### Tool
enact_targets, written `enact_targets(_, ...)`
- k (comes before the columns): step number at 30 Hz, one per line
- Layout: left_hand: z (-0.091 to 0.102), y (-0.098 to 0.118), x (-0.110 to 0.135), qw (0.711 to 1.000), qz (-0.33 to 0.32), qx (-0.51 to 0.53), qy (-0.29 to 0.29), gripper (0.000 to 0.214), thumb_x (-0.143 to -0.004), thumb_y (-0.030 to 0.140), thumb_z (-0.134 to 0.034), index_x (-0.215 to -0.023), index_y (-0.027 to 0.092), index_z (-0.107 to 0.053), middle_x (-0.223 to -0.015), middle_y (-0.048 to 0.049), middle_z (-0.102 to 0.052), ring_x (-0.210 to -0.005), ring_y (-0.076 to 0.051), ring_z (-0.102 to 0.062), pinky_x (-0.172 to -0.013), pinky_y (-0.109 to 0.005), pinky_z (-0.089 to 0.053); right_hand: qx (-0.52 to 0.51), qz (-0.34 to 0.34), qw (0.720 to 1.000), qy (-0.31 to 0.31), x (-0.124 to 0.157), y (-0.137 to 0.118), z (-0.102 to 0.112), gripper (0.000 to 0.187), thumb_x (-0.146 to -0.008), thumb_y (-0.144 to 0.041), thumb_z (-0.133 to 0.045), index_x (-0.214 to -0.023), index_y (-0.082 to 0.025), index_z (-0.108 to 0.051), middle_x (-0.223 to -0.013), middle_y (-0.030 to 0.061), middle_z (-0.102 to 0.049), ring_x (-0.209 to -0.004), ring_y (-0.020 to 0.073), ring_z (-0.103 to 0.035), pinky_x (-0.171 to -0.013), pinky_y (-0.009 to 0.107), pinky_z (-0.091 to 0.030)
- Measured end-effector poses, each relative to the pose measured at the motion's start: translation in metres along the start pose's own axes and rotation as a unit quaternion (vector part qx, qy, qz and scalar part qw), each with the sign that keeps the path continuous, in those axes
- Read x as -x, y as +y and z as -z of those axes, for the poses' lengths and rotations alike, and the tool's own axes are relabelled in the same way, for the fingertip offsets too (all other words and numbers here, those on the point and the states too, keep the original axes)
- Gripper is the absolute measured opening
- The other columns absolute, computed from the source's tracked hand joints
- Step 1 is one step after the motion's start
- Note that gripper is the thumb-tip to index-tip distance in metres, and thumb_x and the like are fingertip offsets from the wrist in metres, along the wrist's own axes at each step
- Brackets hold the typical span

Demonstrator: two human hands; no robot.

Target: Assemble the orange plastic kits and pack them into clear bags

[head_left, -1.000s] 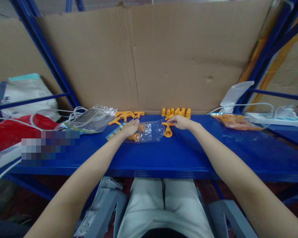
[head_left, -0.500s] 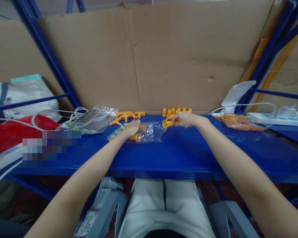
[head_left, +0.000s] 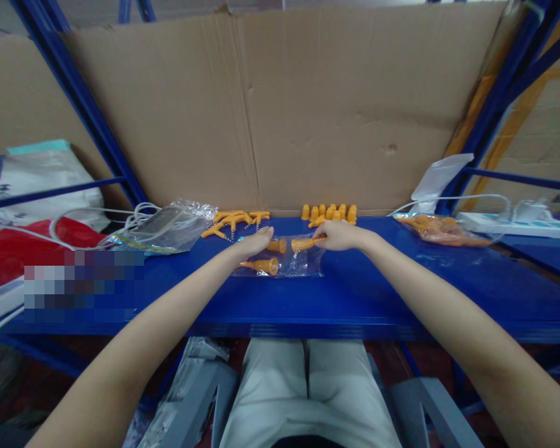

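My right hand (head_left: pixel 336 235) is closed on the narrow end of an orange flared, funnel-like piece (head_left: pixel 303 244), its wide end pointing left over a clear plastic bag (head_left: pixel 298 266). Two similar orange flared pieces (head_left: pixel 265 267) lie at the bag, to the left. My left hand (head_left: pixel 257 241) is closed on the left part of this bag, its fingertips partly hidden. Behind it, against the cardboard, lie several orange T-handled corkscrews (head_left: pixel 233 219) with metal spirals. Just behind my right hand stand several small orange cups (head_left: pixel 329 211) in rows.
An empty clear bag (head_left: pixel 177 227) and white cables (head_left: pixel 140 214) lie at left, beside a red bag (head_left: pixel 51 239). On the right are a filled bag of orange parts (head_left: pixel 441 228) and a white power strip (head_left: pixel 518 225). Cardboard (head_left: pixel 331 112) walls the back of the blue shelf (head_left: pixel 354 295).
My right hand has moved left and brought the orange flared piece over the clear bag. The bag has shifted slightly right and toward me, with the pieces at it.
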State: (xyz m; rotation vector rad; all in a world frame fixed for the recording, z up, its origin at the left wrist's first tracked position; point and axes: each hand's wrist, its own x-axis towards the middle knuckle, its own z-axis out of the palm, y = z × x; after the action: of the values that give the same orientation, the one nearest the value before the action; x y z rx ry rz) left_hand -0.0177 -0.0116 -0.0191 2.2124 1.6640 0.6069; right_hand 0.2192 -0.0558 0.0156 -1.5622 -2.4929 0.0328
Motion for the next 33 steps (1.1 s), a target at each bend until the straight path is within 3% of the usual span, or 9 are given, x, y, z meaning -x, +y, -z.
enact_targets(4,0.018,0.003,-0.010,0.999,0.006,-0.008,-0.052,0.052,-0.090,0.040,-0.036,-0.136,0.019,-0.053,-0.148,-0.0102,-0.046,-0.136,-0.026,-0.043,-0.107,-0.037,-0.037,0.021,-0.045,0.998,0.048,-0.002,-0.002,-0.008,0.021,-0.084,-0.019,-0.059,-0.094,-0.023,-0.077,-0.100,0.0083,-0.074,-0.098,0.0308,-0.066,-0.082,0.043,-0.044)
enact_targets(8,0.031,0.009,-0.019,0.990,-0.083,-0.038,-0.108,0.051,-0.085,0.041,-0.046,-0.130,0.019,-0.058,-0.145,-0.0073,-0.052,-0.130,-0.022,-0.049,-0.102,-0.027,-0.040,0.016,-0.069,0.993,0.091,-0.002,-0.007,-0.014,0.022,-0.085,-0.022,-0.058,-0.099,-0.023,-0.075,-0.102,0.0089,-0.074,-0.102,0.0312,-0.064,-0.087,0.046,-0.042)
enact_targets(11,0.033,0.016,-0.025,0.981,-0.136,-0.035,-0.136,0.048,-0.086,0.045,-0.046,-0.122,0.018,-0.063,-0.132,-0.0066,-0.063,-0.119,-0.022,-0.057,-0.097,-0.028,-0.043,0.010,-0.071,0.992,0.107,-0.001,-0.013,-0.016,0.022,-0.086,-0.021,-0.057,-0.100,-0.021,-0.075,-0.101,0.0102,-0.074,-0.102,0.0308,-0.064,-0.087,0.046,-0.040)
enact_targets(14,0.028,0.022,-0.032,0.980,-0.151,-0.050,-0.117,0.041,-0.085,0.042,-0.049,-0.110,0.016,-0.069,-0.116,-0.0078,-0.070,-0.107,-0.023,-0.062,-0.093,-0.031,-0.045,0.003,-0.065,0.991,0.113,-0.001,-0.018,-0.017,0.023,-0.087,-0.021,-0.057,-0.100,-0.020,-0.075,-0.099,0.0106,-0.074,-0.101,0.0303,-0.064,-0.086,0.044,-0.038)
enact_targets(18,0.021,0.030,-0.037,0.983,-0.171,-0.035,-0.059,0.031,-0.083,0.033,-0.053,-0.101,0.016,-0.071,-0.111,-0.0090,-0.072,-0.104,-0.022,-0.063,-0.092,-0.030,-0.044,-0.004,-0.054,0.990,0.130,0.000,-0.021,-0.020,0.023,-0.087,-0.021,-0.057,-0.102,-0.020,-0.075,-0.101,0.0105,-0.074,-0.099,0.0297,-0.064,-0.086,0.043,-0.036)
enact_targets(23,0.013,0.036,-0.038,0.985,-0.165,-0.006,-0.057,0.025,-0.080,0.028,-0.054,-0.092,0.015,-0.072,-0.101,-0.0080,-0.073,-0.095,-0.020,-0.065,-0.085,-0.027,-0.045,-0.016,-0.032,0.986,0.160,-0.003,-0.019,-0.028,0.021,-0.088,-0.024,-0.056,-0.099,-0.022,-0.074,-0.102,0.0075,-0.075,-0.099,0.0275,-0.065,-0.086,0.041,-0.035)
enact_targets(27,0.010,0.037,-0.041,0.985,-0.162,-0.014,-0.049,0.019,-0.076,0.021,-0.054,-0.085,0.013,-0.070,-0.097,-0.0081,-0.073,-0.091,-0.018,-0.064,-0.082,-0.025,-0.046,-0.019,-0.020,0.988,0.150,-0.005,-0.018,-0.031,0.022,-0.089,-0.023,-0.056,-0.102,-0.021,-0.073,-0.104,0.0078,-0.074,-0.100,0.0259,-0.065,-0.085,0.039,-0.037)
enact_targets(33,0.014,0.044,-0.046,0.986,-0.165,0.020,-0.028,0.016,-0.076,0.022,-0.055,-0.078,0.013,-0.068,-0.083,-0.0057,-0.071,-0.078,-0.015,-0.061,-0.074,-0.026,-0.046,-0.023,-0.024,0.983,0.178,-0.002,-0.019,-0.032,0.024,-0.088,-0.024,-0.056,-0.103,-0.020,-0.074,-0.102,0.0081,-0.075,-0.098,0.0254,-0.066,-0.085,0.038,-0.039)
